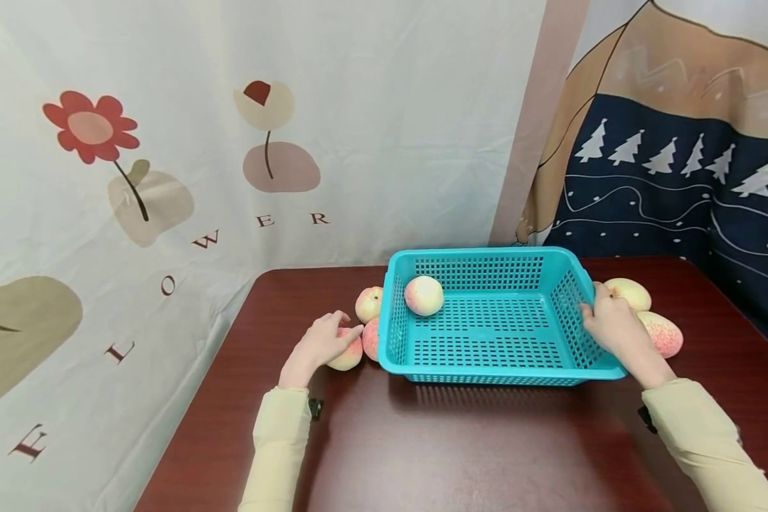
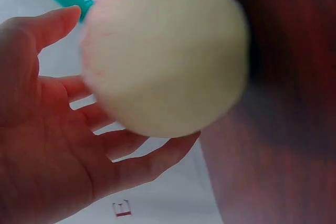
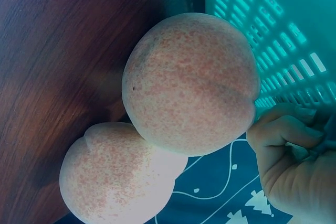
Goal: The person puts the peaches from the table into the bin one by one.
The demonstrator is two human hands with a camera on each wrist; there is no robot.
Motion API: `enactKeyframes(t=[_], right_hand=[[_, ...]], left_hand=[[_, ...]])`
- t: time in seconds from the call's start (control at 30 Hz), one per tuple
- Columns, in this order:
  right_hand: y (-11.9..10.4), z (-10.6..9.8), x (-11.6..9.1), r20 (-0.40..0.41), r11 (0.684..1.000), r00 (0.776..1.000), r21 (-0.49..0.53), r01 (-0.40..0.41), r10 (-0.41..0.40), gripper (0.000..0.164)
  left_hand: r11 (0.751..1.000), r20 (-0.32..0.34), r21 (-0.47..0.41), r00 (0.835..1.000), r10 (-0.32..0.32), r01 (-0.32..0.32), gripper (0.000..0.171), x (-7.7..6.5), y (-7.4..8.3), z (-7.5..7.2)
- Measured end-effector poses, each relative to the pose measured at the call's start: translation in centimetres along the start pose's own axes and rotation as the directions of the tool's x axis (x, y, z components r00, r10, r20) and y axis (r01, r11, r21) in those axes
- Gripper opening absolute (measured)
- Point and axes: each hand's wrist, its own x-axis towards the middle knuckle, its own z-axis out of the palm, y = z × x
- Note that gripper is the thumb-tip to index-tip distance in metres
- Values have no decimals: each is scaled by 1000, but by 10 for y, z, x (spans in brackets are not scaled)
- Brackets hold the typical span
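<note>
The left hand's fingers were spread and slightly bent around a peach, the thumb held apart; whether they bore its weight could not be told. The right hand gripped the right rim of a blue basket, its fingers curled. Two more peaches sat between the left hand and the basket, one far, one nearer. Another peach lay inside, at the far left. Right of the basket, beside the right hand, were two touching peaches. All stood on a dark red table before a printed curtain.
</note>
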Motion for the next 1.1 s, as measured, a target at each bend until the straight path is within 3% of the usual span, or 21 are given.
enactKeyframes(t=[0.27, 0.5, 0.83, 1.1], right_hand=[[-2, -1, -1, -3, 1000, 1000, 11, 1, -1, 58], [-1, -1, 0, -11, 1000, 1000, 8, 5, -4, 57], [-2, 0, 0, -16, 1000, 1000, -10, 6, -7, 57], [-1, -1, 1, -2, 1000, 1000, -6, -11, 11, 57]], left_hand=[[998, -50, 57, 999, -6, 9, 47, 5, -10, 16], [997, -89, 75, 996, -5, 11, 44, 7, -12, 19], [996, -114, 89, 994, 0, 10, 45, 7, -16, 15], [996, -136, 94, 991, 4, 9, 45, 6, -18, 2]])
